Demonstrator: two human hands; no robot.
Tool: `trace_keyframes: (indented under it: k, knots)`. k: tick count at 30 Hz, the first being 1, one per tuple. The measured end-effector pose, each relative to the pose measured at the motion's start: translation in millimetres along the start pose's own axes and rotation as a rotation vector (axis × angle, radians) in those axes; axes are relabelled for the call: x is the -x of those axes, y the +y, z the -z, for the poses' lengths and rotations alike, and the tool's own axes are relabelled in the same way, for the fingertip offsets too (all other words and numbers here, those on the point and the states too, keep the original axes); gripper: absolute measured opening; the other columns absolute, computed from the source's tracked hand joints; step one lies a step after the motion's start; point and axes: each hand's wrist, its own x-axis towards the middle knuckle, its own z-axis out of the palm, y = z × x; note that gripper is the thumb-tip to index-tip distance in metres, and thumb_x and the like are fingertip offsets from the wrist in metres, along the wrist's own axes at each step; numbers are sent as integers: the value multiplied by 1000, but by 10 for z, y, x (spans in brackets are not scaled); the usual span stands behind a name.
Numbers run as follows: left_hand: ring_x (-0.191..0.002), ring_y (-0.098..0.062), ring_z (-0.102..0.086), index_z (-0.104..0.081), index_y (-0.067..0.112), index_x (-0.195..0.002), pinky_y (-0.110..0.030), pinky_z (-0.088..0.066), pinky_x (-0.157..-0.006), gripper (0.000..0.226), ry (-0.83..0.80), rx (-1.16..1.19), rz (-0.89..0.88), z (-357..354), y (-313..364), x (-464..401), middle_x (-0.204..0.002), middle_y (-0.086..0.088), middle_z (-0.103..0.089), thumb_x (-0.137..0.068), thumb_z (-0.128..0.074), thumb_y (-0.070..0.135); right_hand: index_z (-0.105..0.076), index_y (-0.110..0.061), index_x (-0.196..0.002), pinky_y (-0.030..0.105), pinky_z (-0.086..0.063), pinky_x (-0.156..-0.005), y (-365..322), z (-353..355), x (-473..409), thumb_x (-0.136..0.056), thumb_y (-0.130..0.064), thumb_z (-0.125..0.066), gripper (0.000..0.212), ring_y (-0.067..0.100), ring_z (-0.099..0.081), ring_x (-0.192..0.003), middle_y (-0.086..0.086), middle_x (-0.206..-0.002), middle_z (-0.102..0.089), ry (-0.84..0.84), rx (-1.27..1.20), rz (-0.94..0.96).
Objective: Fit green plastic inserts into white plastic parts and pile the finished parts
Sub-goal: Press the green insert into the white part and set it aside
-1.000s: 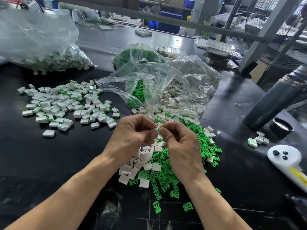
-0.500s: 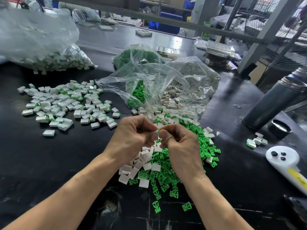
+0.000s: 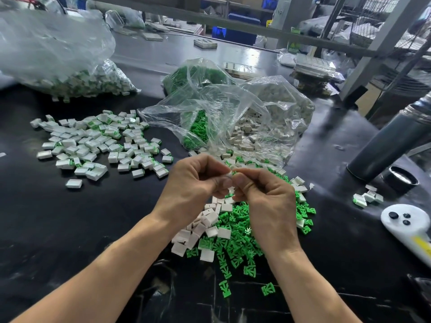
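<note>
At mid-frame the left hand (image 3: 198,183) and right hand (image 3: 263,194) meet fingertip to fingertip, both pinching one small white part (image 3: 229,175) between them. A sliver of green shows at the joint, but whether the insert is fully seated cannot be told. This looks like the fitting step itself: pressing an insert home. Directly below the hands lies a mixed heap of loose inserts (image 3: 235,243) and empty parts (image 3: 205,227) on the black table (image 3: 58,229). The pile (image 3: 98,145) of finished pieces sits at centre left. Next, the press likely needs finishing squarely, then the piece goes left onto that pile. Clear bags (image 3: 233,113) of stock lie above the hands.
</note>
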Motion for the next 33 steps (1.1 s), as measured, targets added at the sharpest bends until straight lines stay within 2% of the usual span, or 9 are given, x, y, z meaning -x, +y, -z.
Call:
trace_keyframes:
  k: [4,8,11,18,21,25,28,30,33]
  knots:
    - [-70,-19,-70,-70,3,-95,-33,-63,-69,14,5,-43,10,11,-25,11,-82,-14,-74,-85,-78,-2,-82,-27,-96,46,-60,-67,10,5,15,-97,-10,-70,20,32,-67,-75,4,-85,-77,-26,86,1]
    - [-73,-11,-68,-71,12,-91,-37,-61,-73,13,49,-140,-56,-2,-37,14,-81,1,-73,-86,-79,3,-77,-24,-106,25,-59,-65,-32,-22,24,-96,-29,-70,14,11,-71,-74,-4,-86,-78,-46,24,-73]
    - [-76,-18,-68,-70,20,-89,-44,-60,-72,12,54,-239,-89,-35,-54,47,-82,3,-72,-86,-80,14,-77,-20,-99,26,-59,-65,-20,-31,19,-92,-30,-76,12,12,-70,-70,-3,-81,-77,-56,56,-96]
    - [-83,-15,-68,-67,20,-112,-28,-59,-72,18,-14,-140,-51,5,-33,27,-95,1,-71,-97,-68,9,-80,-23,-103,28,-59,-66,-1,17,-20,-92,-11,-76,17,14,-66,-74,6,-87,-74,-24,-33,-78]
    - [-68,-7,-65,-71,16,-109,-20,-55,-62,12,-24,-13,47,20,-20,21,-77,7,-71,-99,-66,18,-80,-31,-105,31,-60,-66,7,10,-9,-89,-18,-77,21,16,-65,-74,8,-90,-73,-45,-11,-43]
    - [-64,-5,-59,-75,13,-100,-22,-53,-61,10,-52,8,83,30,-39,2,-68,10,-68,-93,-71,19,-80,-30,-112,23,-57,-65,-6,-2,0,-92,-13,-74,27,8,-67,-75,-1,-96,-77,-72,11,-11]
    - [-67,-8,-59,-75,14,-98,-28,-53,-65,7,-52,22,87,52,-60,-15,-71,6,-67,-93,-73,18,-74,-29,-124,29,-57,-65,-15,10,11,-99,-21,-67,27,14,-62,-74,6,-92,-73,-105,12,-27]
    - [-72,-6,-60,-75,15,-96,-24,-52,-69,4,-58,8,61,55,-59,-22,-76,7,-69,-93,-73,17,-75,-23,-117,34,-53,-57,-45,9,10,-104,-38,-57,27,18,-60,-69,9,-86,-72,-83,-1,-61]
    - [-85,-13,-68,-76,18,-93,-25,-55,-80,3,-72,-31,10,28,-65,-23,-91,1,-74,-92,-75,16,-74,-9,-86,30,-41,-45,-75,-24,6,-101,-60,-39,64,21,-55,-58,12,-74,-70,-84,-22,-179]
